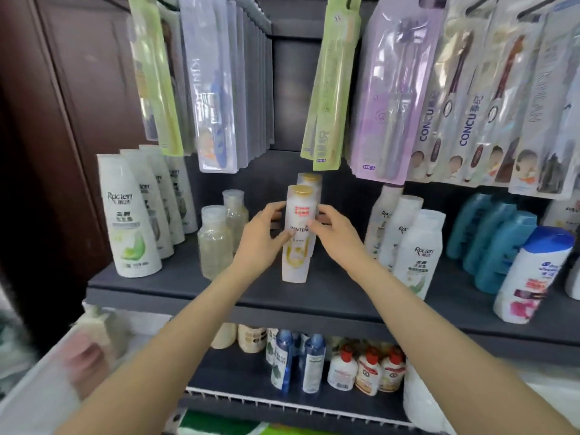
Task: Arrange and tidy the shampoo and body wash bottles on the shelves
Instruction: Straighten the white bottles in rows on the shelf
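— Head view, centre of the frame: where is the bottle being tidied?

— The gold-capped Pantene bottle [296, 233] stands upright on the dark upper shelf [175, 282], with a second gold-capped bottle [310, 180] just behind it. The left hand [262, 237] holds its left side, thumb across the label; the right hand [332, 232] curls round its right side.

— So both hands are holding it?

— Yes, each wrapped on that one bottle.

— What could go wrong?

— I'd judge the bottle is tall and narrow, so a push high up could tip it back into the one behind. The clear bottles [216, 240] sit near the left wrist, and the white Racten bottles [417, 249] at centre right lie beside the right forearm; a careless elbow could topple either row. The hanging toothbrush packs [326, 98] dangle just above the cap and could snag if it is lifted.
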Available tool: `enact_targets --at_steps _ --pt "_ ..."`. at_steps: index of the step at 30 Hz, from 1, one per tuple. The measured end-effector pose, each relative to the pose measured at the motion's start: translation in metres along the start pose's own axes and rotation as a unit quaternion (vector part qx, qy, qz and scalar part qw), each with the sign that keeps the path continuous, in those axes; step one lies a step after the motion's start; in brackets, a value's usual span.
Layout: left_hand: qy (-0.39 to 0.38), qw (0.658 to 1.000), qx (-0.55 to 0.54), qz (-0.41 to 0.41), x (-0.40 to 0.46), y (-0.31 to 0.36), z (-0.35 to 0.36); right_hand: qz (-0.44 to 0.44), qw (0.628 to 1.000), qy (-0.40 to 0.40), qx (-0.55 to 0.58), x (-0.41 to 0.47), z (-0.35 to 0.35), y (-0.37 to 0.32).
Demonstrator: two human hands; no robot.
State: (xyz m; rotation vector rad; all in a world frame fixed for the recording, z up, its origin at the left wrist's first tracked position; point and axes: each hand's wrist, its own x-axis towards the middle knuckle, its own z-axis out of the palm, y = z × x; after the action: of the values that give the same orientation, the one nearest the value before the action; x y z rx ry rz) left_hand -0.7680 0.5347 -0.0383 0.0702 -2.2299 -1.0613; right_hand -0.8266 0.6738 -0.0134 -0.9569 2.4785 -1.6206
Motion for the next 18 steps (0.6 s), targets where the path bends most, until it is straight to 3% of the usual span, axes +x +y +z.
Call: enact_targets --at_steps 3,8,11,18 --pt "-0.048 0.998 -0.042 -0.012 0.000 -0.004 -0.001 0.034 0.996 -0.003 0.086 0.006 0.012 0.004" --pt "-0.077 0.995 -0.064 -0.013 -0.005 -0.010 -0.001 0.027 0.994 0.012 0.105 0.007 0.013 0.003" --pt "-0.106 0.992 -0.065 -0.010 -0.010 -0.006 -0.004 0.064 0.986 0.060 0.141 0.002 0.013 0.001" --pt "-0.115 0.987 0.109 -0.010 -0.037 0.000 -0.004 0.120 0.963 0.122 0.210 -0.007 0.011 -0.007"
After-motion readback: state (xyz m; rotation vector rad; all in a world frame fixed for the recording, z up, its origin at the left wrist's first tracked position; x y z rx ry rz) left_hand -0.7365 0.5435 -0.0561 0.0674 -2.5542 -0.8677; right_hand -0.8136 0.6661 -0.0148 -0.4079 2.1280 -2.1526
